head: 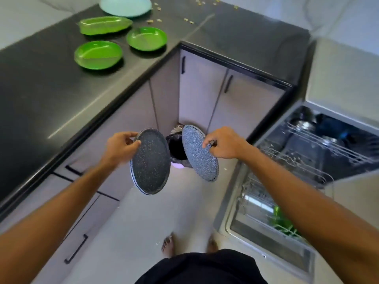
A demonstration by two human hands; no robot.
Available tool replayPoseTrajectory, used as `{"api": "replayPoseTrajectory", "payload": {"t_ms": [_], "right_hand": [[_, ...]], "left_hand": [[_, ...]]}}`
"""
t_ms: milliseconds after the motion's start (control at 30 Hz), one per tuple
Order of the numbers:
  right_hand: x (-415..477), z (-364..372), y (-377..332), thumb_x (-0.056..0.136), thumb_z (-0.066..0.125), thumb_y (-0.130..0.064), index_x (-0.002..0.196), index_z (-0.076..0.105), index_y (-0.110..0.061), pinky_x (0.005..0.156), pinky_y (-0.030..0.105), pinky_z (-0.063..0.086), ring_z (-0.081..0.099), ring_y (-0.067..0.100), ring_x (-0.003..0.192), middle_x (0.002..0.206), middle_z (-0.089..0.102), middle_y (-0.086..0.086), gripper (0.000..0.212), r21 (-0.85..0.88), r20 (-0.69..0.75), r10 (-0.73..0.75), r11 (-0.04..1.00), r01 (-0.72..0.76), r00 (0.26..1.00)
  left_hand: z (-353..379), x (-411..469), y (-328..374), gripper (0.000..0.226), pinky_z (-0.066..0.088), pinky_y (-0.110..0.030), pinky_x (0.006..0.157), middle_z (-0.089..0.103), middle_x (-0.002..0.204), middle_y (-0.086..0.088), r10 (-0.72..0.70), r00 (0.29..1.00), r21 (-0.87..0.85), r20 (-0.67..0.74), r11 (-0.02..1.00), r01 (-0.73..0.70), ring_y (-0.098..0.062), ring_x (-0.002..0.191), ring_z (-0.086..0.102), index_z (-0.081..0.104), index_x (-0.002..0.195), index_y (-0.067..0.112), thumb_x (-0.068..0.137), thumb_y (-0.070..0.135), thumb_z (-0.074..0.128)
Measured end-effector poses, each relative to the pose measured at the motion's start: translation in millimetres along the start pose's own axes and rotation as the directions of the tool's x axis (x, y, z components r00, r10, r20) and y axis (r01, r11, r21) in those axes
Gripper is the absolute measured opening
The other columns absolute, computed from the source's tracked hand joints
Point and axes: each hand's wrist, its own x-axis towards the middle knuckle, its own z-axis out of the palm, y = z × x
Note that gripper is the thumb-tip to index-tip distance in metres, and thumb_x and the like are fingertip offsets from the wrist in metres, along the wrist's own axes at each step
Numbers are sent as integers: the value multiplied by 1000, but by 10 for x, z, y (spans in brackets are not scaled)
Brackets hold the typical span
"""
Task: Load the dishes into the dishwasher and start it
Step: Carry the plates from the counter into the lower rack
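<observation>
My left hand (121,147) pinches the upper rim of a dark speckled plate (151,165), held tilted over the floor. My right hand (222,143) pinches the edge of a second, lighter speckled plate (198,154), also tilted. Both plates hang above a bin lined with a black bag (177,148) in the cabinet corner. The dishwasher (266,197) stands open at the right, its wire racks pulled out, with something green (283,222) in the lower rack and metal vessels in the upper one. Green plates (98,55) (146,38), a green tray (104,24) and a pale teal plate (125,6) lie on the black counter.
The black counter (51,95) runs in an L along the left and back, with food crumbs (188,20) scattered near the teal plate. Grey cabinet doors and drawers with black handles sit below. My bare feet stand on the pale floor (164,212) between the cabinets and the dishwasher door.
</observation>
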Motion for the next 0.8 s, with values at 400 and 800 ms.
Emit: {"api": "replayPoseTrajectory", "payload": {"t_ms": [400,800], "right_hand": [[-1956,537,2018,84,71,-5,113,77,-17,87,32,56,72,21,87,101,77,5,32,353,-268,577,804,-479,771],[-3062,1311,3488,80,80,-7,135,61,-14,83,44,60,72,22,90,113,73,9,59,712,-6,931,260,-652,366]], "left_hand": [[2429,-368,1368,28,53,-36,85,73,103,0,119,913,42,389,988,-147,-17,95,67,71,119,18,91,19,65],[4520,-660,1965,43,58,-36,70,72,69,-3,-65,858,136,510,991,-6,-27,69,70,76,101,20,68,37,53]]}}
